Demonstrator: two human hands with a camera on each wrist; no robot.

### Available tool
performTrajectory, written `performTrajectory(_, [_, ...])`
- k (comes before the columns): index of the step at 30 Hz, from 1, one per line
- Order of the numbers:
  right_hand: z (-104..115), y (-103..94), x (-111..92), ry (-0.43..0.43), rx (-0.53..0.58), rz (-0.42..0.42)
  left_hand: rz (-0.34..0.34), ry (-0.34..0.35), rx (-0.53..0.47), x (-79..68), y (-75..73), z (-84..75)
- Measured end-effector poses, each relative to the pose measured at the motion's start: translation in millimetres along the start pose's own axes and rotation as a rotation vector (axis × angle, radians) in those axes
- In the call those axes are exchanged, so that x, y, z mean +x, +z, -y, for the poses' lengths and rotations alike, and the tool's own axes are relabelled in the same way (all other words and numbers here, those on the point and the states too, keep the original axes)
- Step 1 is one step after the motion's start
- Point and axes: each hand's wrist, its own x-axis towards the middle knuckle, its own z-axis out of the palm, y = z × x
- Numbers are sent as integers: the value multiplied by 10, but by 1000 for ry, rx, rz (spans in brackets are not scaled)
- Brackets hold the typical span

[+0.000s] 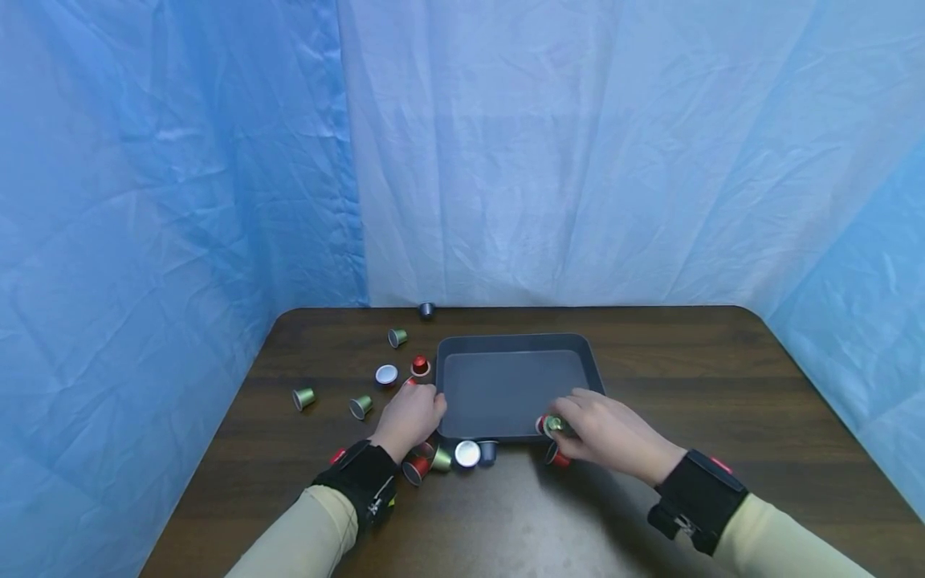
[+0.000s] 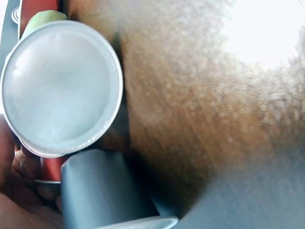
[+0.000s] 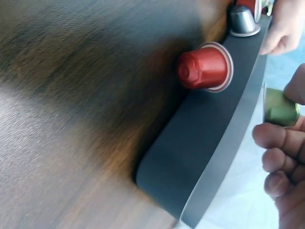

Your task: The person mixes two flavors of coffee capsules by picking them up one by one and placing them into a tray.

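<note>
Green capsule (image 3: 275, 112) up by the tray's (image 1: 513, 381) near right corner, pinched by the thumb and fingertips of the right hand (image 1: 603, 429). In right wrist view: rim end faces the table side, long axis roughly level across the picture. Left hand (image 1: 413, 416) at tray's left edge, fingers curled; can't tell its grip. Counts: other green capsules (image 1: 361, 407), 3 left of tray, 1 at near edge. Dark capsules (image 1: 487, 453): 1 past far left corner, 1 at near edge. White-lidded capsules (image 1: 467, 453): 1 left, 1 near edge.
</note>
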Motion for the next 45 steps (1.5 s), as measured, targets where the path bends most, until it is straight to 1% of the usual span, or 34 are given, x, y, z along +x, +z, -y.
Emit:
performTrajectory(4, [-1, 29, 41, -30, -1, -20, 0, -2, -2, 0, 3, 6])
performTrajectory(7, [-3, 46, 74, -36, 6, -23, 1, -2, -1, 1, 4, 8])
performTrajectory(10, [1, 49, 110, -14, 28, 5, 4, -3, -1, 0, 4, 6])
performTrajectory(16, [13, 48, 186, 39, 86, 96, 5, -3, -5, -11, -7, -7])
performTrajectory(25, [-20, 115, 259, 21, 108, 150, -32, 46, 37, -8, 8, -2])
performTrajectory(30, [-23, 141, 296, 12, 94, 171, -35, 50, 33, -5, 16, -2])
performTrajectory(38, [-15, 182, 365, -41, 32, 187, -25, 39, 19, -18, 15, -14])
performTrajectory(45, [-40, 208, 398, -44, 19, 232, -15, 24, 11, -27, 17, -21])
